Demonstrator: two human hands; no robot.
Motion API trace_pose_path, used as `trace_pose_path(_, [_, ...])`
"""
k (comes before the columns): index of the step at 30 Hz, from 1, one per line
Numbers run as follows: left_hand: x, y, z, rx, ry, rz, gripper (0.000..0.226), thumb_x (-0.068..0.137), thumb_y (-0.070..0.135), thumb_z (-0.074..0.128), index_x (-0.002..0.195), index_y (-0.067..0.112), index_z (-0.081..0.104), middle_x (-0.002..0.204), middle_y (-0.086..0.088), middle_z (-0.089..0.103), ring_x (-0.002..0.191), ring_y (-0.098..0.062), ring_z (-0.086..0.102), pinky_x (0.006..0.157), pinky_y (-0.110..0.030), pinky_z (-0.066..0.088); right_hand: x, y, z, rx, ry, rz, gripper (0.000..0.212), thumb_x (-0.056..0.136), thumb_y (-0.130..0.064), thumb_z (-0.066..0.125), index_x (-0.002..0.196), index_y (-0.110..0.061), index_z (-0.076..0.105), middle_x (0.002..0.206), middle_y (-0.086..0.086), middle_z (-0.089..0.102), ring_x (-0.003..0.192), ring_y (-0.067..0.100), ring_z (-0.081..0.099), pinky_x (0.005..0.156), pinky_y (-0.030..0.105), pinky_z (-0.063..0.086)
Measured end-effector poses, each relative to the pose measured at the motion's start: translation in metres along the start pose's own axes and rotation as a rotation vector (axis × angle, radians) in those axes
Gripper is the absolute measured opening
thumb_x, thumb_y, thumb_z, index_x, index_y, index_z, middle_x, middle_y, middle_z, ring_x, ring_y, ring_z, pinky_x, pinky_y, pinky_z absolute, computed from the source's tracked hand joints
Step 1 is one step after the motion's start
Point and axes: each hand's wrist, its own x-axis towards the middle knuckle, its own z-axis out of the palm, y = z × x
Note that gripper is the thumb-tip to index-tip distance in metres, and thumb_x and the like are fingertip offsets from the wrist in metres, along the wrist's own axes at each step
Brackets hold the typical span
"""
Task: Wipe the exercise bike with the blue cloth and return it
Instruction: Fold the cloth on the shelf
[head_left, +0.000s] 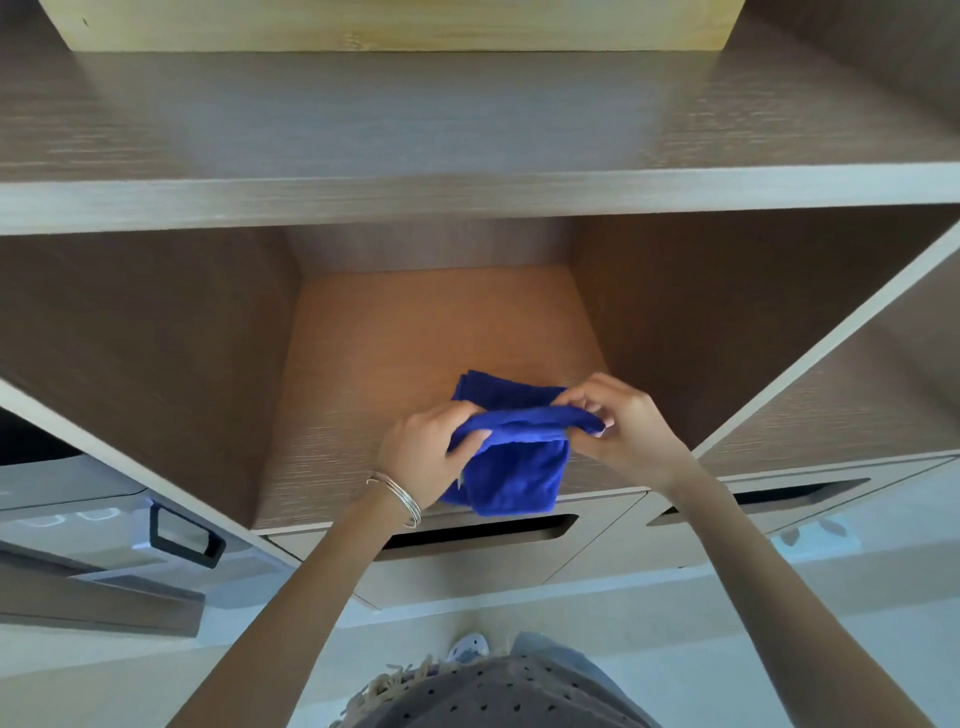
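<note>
Closest, above a drawer front (467, 569), gripping the blue cloth (514, 473) at the front edge of the shelf (415, 332). Left hand (423, 452) curled round the left fold, right hand (628, 431) pinching the right end: likely stretched between both hands to keep the fold neat, whether for lifting out or laying back. Beyond, shelf floor reaching to the back corners.

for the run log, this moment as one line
left hand: grips folded blue cloth | right hand: pinches top fold | cloth: at front edge of wooden shelf compartment | bike: not in view
</note>
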Motion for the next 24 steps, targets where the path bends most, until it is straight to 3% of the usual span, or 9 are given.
trace_pose_path(3, [0.029,0.008,-0.02,-0.156,-0.034,-0.034,0.014,0.087,0.026,0.058,0.081,0.014,0.062,0.061,-0.003,0.06,0.059,-0.023,0.052,0.057,-0.03,0.037,0.016,-0.01,-0.011,0.015,-0.03,-0.018,0.024,0.073,-0.008,0.074,0.088,-0.024,0.067,0.083,-0.007,0.06,0.069,0.005,0.057,0.064,0.01,0.042])
trace_pose_path(6, [0.058,0.006,-0.038,-0.398,-0.058,-0.115,0.03,0.085,0.016,0.064,0.059,0.016,0.049,0.048,0.01,0.041,0.048,-0.002,0.037,0.048,-0.017,0.027,0.042,-0.016,-0.022,0.124,0.008,0.067,0.009,0.078,-0.018,0.072,0.079,-0.012,0.066,0.07,0.007,0.061,0.055,0.007,0.053,0.058,0.024,0.044])
trace_pose_path(10, [0.108,-0.008,-0.043,-0.561,-0.055,-0.257,0.025,0.082,0.017,0.068,0.061,0.018,0.056,0.059,0.008,0.052,0.047,0.008,0.048,0.048,-0.007,0.036,0.094,-0.017,-0.028,0.08,0.129,0.198,0.018,0.081,-0.022,0.069,0.083,-0.005,0.068,0.068,0.008,0.062,0.04,0.0,0.054,0.05,0.015,0.043])
trace_pose_path(12, [0.136,-0.018,-0.035,-0.616,0.026,-0.356,0.003,0.083,0.01,0.066,0.083,0.007,0.067,0.075,-0.005,0.064,0.068,-0.003,0.059,0.071,-0.022,0.051,0.119,-0.016,-0.024,-0.006,0.229,0.241,0.02,0.083,-0.016,0.066,0.099,-0.004,0.068,0.082,0.012,0.068,0.061,0.001,0.065,0.06,0.011,0.044])
trace_pose_path(14, [0.156,-0.026,-0.028,-0.72,0.107,-0.451,0.03,0.087,0.0,0.059,0.117,-0.002,0.058,0.113,-0.022,0.062,0.102,-0.022,0.059,0.098,-0.036,0.046,0.134,-0.015,-0.018,-0.121,0.297,0.267,0.035,0.086,-0.009,0.06,0.12,-0.004,0.06,0.111,0.018,0.063,0.104,0.019,0.062,0.085,0.014,0.037])
trace_pose_path(15, [0.159,-0.03,-0.025,-0.756,0.125,-0.467,0.041,0.088,-0.003,0.056,0.128,-0.002,0.049,0.131,-0.022,0.053,0.118,-0.024,0.052,0.103,-0.031,0.04,0.136,-0.014,-0.014,-0.151,0.301,0.272,0.041,0.087,-0.007,0.058,0.128,-0.004,0.053,0.126,0.02,0.054,0.116,0.025,0.053,0.093,0.014,0.031])
trace_pose_path(17, [0.155,-0.039,-0.016,-0.726,0.099,-0.461,0.053,0.09,-0.001,0.054,0.139,0.006,0.036,0.145,-0.013,0.041,0.13,-0.019,0.041,0.101,-0.023,0.034,0.128,-0.009,-0.007,-0.179,0.293,0.245,0.045,0.087,-0.004,0.055,0.132,-0.005,0.049,0.137,0.018,0.042,0.123,0.026,0.047,0.095,0.009,0.025])
trace_pose_path(19, [0.138,-0.051,-0.002,-0.562,0.009,-0.423,0.055,0.089,0.0,0.055,0.14,0.012,0.037,0.146,-0.007,0.04,0.132,-0.017,0.038,0.101,-0.02,0.03,0.107,-0.002,0.003,-0.183,0.228,0.217,0.039,0.086,-0.001,0.054,0.124,-0.008,0.057,0.132,0.014,0.049,0.117,0.025,0.052,0.093,0.01,0.03])
trace_pose_path(24, [0.077,-0.077,0.027,-0.165,-0.254,-0.194,0.034,0.091,0.007,0.053,0.124,0.013,0.057,0.146,-0.003,0.04,0.135,-0.019,0.037,0.111,-0.025,0.025,0.04,0.007,0.037,-0.156,-0.133,0.38,0.025,0.085,-0.008,0.054,0.103,-0.016,0.07,0.11,0.004,0.069,0.099,0.023,0.063,0.092,0.035,0.048])
